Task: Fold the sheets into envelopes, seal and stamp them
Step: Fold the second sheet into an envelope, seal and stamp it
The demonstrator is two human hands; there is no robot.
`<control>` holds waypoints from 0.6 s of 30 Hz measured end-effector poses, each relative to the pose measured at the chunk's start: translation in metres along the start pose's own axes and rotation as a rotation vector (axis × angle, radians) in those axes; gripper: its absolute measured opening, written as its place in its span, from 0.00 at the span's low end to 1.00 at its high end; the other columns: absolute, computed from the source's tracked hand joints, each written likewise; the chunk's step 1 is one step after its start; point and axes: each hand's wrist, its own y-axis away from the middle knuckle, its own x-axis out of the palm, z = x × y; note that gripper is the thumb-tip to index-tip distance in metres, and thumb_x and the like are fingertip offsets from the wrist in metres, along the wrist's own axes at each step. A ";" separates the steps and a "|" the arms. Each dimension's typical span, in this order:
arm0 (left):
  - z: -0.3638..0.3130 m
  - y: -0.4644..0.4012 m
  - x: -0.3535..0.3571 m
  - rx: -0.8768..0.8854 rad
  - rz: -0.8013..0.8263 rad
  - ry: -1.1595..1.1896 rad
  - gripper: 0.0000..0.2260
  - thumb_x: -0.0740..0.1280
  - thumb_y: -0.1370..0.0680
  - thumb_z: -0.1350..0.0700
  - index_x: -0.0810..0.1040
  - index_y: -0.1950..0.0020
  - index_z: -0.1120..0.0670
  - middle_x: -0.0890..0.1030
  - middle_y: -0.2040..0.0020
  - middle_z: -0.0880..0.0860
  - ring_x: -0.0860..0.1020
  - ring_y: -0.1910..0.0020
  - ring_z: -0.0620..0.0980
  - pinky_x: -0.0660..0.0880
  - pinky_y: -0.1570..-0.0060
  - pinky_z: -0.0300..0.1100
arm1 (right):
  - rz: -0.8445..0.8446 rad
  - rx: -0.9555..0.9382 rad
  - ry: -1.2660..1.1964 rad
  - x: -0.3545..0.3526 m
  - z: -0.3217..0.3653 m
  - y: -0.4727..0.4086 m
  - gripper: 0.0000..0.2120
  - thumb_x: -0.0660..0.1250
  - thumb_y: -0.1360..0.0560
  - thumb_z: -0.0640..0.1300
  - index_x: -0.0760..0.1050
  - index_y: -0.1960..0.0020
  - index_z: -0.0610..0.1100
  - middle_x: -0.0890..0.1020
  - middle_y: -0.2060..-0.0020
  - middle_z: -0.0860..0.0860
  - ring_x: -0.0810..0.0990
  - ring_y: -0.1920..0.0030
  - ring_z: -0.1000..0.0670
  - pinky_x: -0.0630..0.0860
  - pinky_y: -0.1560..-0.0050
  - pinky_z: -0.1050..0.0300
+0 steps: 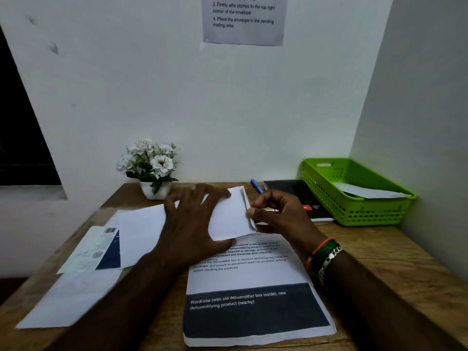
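Observation:
A folded white sheet (231,215) lies at the middle of the wooden desk (379,259), on top of a printed sheet (253,300) with a dark band. My left hand (195,224) lies flat on the folded sheet with fingers spread, pressing it down. My right hand (276,214) pinches the sheet's right edge, where a narrow flap stands up. More white sheets (141,224) lie to the left, partly under my left forearm.
A green basket (354,211) holding a white sheet stands at the back right by the wall. A black notebook (301,193) and blue pen (257,186) lie beside it. A white flower pot (154,171) stands at the back. A printed leaflet (96,249) lies left.

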 end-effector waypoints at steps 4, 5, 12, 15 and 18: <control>-0.002 0.000 0.000 0.015 0.002 0.026 0.36 0.69 0.38 0.27 0.67 0.34 0.39 0.68 0.35 0.42 0.68 0.33 0.49 0.62 0.35 0.55 | 0.014 0.060 -0.039 0.001 -0.002 -0.003 0.13 0.77 0.30 0.34 0.76 0.53 0.45 0.79 0.62 0.49 0.80 0.62 0.52 0.79 0.64 0.56; -0.002 0.000 0.001 0.019 0.001 0.028 0.36 0.69 0.38 0.26 0.67 0.35 0.39 0.68 0.35 0.42 0.68 0.33 0.49 0.62 0.35 0.55 | 0.023 0.077 -0.046 0.002 -0.003 -0.003 0.13 0.77 0.30 0.35 0.75 0.54 0.46 0.78 0.62 0.48 0.79 0.63 0.52 0.79 0.64 0.56; -0.001 0.000 0.002 -0.001 0.011 0.035 0.34 0.70 0.38 0.27 0.66 0.37 0.39 0.67 0.36 0.42 0.67 0.33 0.50 0.61 0.35 0.55 | 0.038 0.104 -0.043 0.001 0.002 0.000 0.05 0.74 0.25 0.43 0.78 0.55 0.46 0.82 0.60 0.51 0.80 0.60 0.51 0.79 0.59 0.55; -0.001 0.001 0.004 0.010 0.026 0.027 0.33 0.69 0.37 0.27 0.67 0.36 0.37 0.66 0.34 0.44 0.66 0.32 0.50 0.59 0.33 0.55 | 0.046 0.099 -0.024 0.000 0.001 0.000 0.03 0.74 0.25 0.42 0.80 0.55 0.45 0.83 0.61 0.51 0.80 0.61 0.53 0.79 0.59 0.56; -0.003 0.001 0.007 0.021 0.045 -0.001 0.32 0.68 0.36 0.26 0.68 0.35 0.35 0.65 0.32 0.47 0.65 0.31 0.51 0.57 0.34 0.55 | 0.067 0.104 -0.009 0.001 -0.001 -0.001 0.03 0.73 0.25 0.38 0.80 0.55 0.44 0.84 0.60 0.51 0.81 0.62 0.55 0.78 0.61 0.58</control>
